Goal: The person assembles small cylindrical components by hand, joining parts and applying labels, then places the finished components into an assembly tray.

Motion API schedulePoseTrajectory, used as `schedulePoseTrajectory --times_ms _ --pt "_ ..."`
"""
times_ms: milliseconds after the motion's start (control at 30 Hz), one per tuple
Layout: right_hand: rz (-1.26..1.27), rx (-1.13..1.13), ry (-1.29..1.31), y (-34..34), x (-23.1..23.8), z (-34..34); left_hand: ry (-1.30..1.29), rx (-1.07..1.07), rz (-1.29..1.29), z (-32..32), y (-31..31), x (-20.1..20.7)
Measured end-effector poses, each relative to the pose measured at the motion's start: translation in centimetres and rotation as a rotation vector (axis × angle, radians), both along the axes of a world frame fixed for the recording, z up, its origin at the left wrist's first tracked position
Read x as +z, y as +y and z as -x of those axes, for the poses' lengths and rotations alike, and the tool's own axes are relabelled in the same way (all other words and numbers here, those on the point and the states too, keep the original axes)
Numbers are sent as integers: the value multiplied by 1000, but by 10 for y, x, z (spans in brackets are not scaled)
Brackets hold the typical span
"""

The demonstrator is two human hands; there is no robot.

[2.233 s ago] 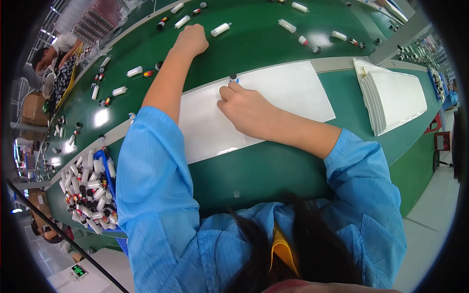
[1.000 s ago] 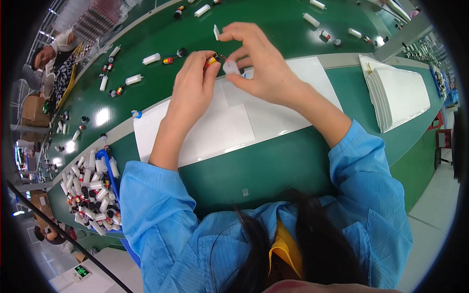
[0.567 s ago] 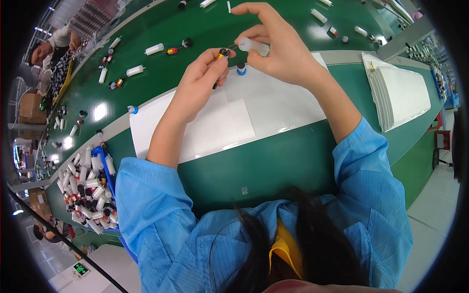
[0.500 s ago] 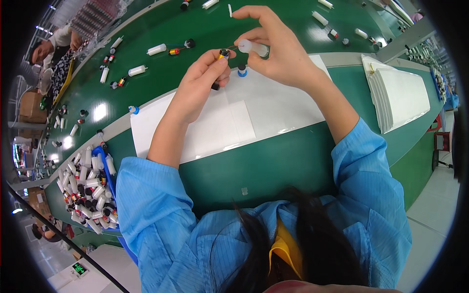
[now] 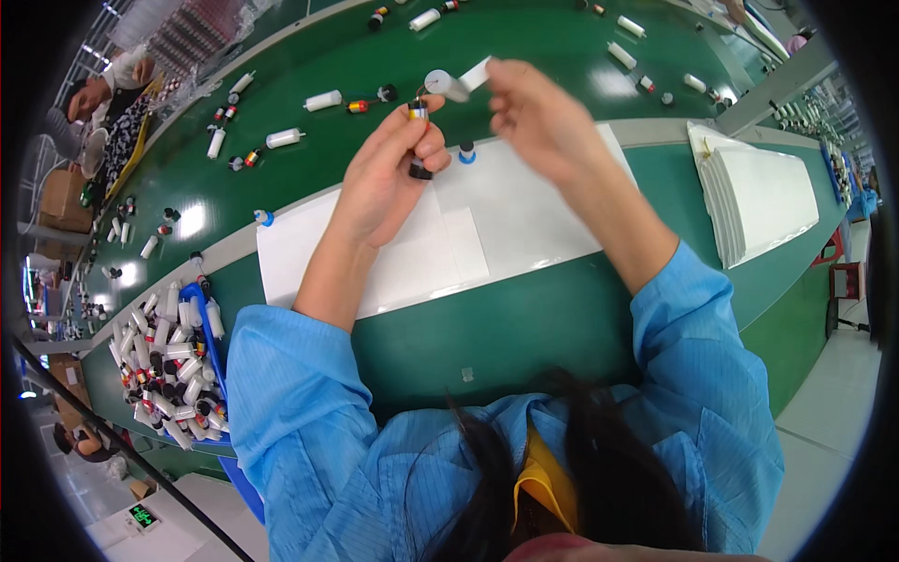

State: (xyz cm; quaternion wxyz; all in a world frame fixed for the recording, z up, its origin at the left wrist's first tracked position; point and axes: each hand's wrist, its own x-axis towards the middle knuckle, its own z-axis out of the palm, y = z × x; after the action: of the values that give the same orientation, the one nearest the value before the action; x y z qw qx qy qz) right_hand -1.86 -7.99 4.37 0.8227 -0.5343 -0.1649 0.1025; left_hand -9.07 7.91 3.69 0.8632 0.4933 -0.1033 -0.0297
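My left hand [image 5: 386, 178] is closed around a small cylinder with a black and yellow band [image 5: 418, 110]; a black end piece [image 5: 420, 170] pokes out below the fingers. Thin wire runs from it to a white plastic cylinder [image 5: 445, 85], which sits just beyond my left fingertips. Extending from that cylinder's right side is a small white strip [image 5: 476, 74], its outer end pinched by my right hand [image 5: 541, 122], slightly blurred. Whether the strip is stuck to the cylinder I cannot tell. Under the hands, a small black piece with a blue ring [image 5: 466, 154] stands upright.
White sheets [image 5: 421, 253] cover the bench before me. Beyond runs a green belt [image 5: 524, 42] with scattered white cylinders and wired parts. A blue tray [image 5: 217, 351] heaped with similar parts is at left, a stack of white sheets [image 5: 763, 192] at right. Another person [image 5: 122, 75] sits far left.
My right hand has let go of the white cylinder's body and moved down to the right; the strip it pinches now meets the cylinder. Parts on the belt have shifted right.
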Motion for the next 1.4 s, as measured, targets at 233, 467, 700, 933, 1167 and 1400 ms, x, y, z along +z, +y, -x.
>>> schedulePoseTrajectory --times_ms 233,467,700,933,1167,1400 --pt "-219 251 173 18 -3 43 -65 86 -40 4 -19 1" --pt "-270 227 238 29 -14 42 -74 165 -65 9 -26 -1" --pt "-331 265 175 36 -12 46 -120 169 -68 13 -17 -3" --pt "-365 286 166 34 -15 44 -134 170 -61 12 -17 -2" --pt "-367 271 174 36 -15 42 -158 158 -111 11 -16 -4" --pt "-337 260 182 37 -13 47 -181 234 -91 14 -21 -1"
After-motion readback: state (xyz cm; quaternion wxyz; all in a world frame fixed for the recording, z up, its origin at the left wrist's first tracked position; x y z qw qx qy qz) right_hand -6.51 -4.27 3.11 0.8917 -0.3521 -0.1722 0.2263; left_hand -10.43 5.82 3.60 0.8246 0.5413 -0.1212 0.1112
